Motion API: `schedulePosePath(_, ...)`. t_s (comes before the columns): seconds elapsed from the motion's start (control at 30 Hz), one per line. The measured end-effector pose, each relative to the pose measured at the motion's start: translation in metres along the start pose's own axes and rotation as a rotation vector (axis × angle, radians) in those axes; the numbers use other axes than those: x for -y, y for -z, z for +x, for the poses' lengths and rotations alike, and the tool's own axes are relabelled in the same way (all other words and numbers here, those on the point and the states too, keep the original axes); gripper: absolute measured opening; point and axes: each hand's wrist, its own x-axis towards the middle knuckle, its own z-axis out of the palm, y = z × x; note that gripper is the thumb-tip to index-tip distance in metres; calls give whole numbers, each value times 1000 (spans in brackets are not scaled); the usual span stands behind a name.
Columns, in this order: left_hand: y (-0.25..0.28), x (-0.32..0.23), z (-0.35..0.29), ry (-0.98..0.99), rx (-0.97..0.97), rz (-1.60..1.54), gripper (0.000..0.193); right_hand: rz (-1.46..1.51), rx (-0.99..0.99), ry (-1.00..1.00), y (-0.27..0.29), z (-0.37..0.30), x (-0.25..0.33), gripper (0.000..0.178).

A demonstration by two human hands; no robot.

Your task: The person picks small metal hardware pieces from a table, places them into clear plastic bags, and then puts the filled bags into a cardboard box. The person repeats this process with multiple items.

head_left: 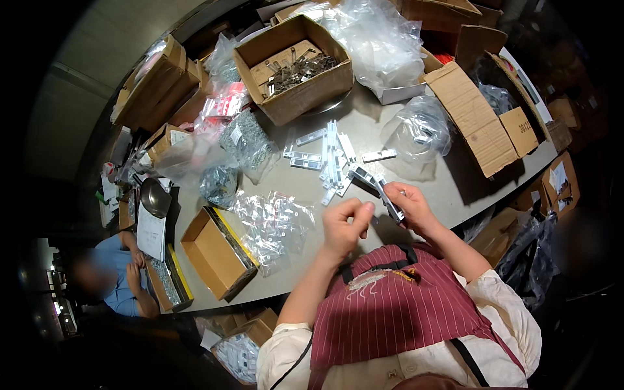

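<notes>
My right hand (411, 207) grips a narrow grey-white plastic strip-shaped part (392, 209) near the table's front edge, above my apron. Close beside it, my left hand (344, 226) is closed with the thumb pressed on the curled fingers. Whatever sits inside those fingers is too small or hidden to make out. Just beyond both hands lies a loose pile of similar white strip-shaped parts (333, 159), some with dark windows. One such part (379, 155) rests apart, to the right of the pile.
Behind the pile stands a cardboard box (281, 112) of small metal pieces. Clear plastic bags (419, 130) and an open carton (465, 123) occupy the right. Leftward are small zip bags (270, 224), an open shallow box (211, 253) and a seated person in blue (120, 273).
</notes>
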Motion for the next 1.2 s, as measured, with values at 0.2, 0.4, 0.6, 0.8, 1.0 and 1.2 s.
schedulePosePath(0.2,-7,37,-19,629,-26,-994,26,-11,0,24,-4,0,-5,32)
schedulePosePath(0.4,-26,34,-32,702,208,-384,32,-322,-51,283,3,10,-29,28)
schedulePosePath(0.6,-24,29,-33,689,238,-360,26,-404,-34,210,8,10,-34,27)
schedulePosePath(0.8,-28,21,-36,746,275,-352,24,-253,-35,162,9,13,-42,27)
schedulePosePath(1.0,-18,43,-41,783,142,-566,26,-216,-23,222,6,21,-56,28)
schedulePosePath(1.2,-15,50,-44,736,25,-582,20,-574,-190,302,18,53,-51,36)
